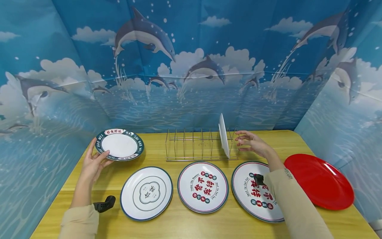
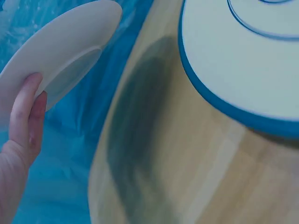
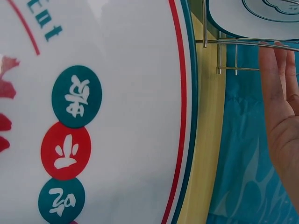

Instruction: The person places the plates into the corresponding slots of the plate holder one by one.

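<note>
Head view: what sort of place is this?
Probably a staged recording set-up rather than a working kitchen: a printed dolphin backdrop hangs behind and on both sides of a wood-grained table, where three white plates lie in a row before a wire rack.

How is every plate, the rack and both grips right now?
Left grip: holding the green-rimmed plate
Green-rimmed plate: above the wooden table
Right grip: holding nothing, beside the wire rack
Wire rack: holding one plate
White plate: upright in the wire rack
Blue-rimmed plate: flat, face up
Middle red-lettered plate: flat, face up
Right red-lettered plate: flat, partly hidden
Red plate: on the wooden table
</note>
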`<state>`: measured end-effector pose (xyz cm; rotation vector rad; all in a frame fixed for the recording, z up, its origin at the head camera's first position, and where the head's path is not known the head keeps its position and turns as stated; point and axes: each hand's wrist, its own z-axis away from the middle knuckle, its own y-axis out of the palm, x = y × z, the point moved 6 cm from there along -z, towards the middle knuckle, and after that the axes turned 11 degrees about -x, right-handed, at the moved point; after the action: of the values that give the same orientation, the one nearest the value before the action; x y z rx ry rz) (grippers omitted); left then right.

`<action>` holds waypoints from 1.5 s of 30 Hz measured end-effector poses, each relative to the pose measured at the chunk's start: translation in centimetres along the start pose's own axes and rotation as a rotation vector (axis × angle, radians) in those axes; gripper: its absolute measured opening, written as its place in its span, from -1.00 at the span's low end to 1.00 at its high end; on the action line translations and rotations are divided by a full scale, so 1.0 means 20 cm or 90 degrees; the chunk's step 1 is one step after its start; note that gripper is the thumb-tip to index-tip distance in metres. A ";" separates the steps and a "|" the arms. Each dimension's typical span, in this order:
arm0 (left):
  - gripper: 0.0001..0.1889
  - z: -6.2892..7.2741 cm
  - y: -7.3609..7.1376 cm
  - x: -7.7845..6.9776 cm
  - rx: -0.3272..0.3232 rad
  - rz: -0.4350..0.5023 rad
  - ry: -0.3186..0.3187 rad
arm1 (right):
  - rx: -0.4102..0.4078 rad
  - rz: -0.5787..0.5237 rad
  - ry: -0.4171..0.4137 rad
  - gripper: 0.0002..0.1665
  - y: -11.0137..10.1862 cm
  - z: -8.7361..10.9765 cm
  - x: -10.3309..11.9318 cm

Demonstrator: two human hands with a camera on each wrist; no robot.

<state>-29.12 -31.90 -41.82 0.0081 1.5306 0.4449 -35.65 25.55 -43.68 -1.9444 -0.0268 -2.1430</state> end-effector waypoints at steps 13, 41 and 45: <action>-0.15 0.01 0.32 -0.14 0.068 -0.024 0.059 | -0.002 -0.011 0.004 -0.55 0.00 0.00 0.00; -0.20 0.10 1.14 -0.03 0.229 -0.086 0.051 | -0.002 -0.016 0.011 -0.39 -0.01 -0.01 -0.01; -0.21 0.11 1.23 -0.02 0.244 -0.084 0.044 | -0.001 -0.021 0.016 -0.41 -0.01 -0.01 -0.01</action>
<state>-33.70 -8.79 -34.54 0.1905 1.6541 0.0427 -35.80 25.68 -43.95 -1.9307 -0.0537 -2.1885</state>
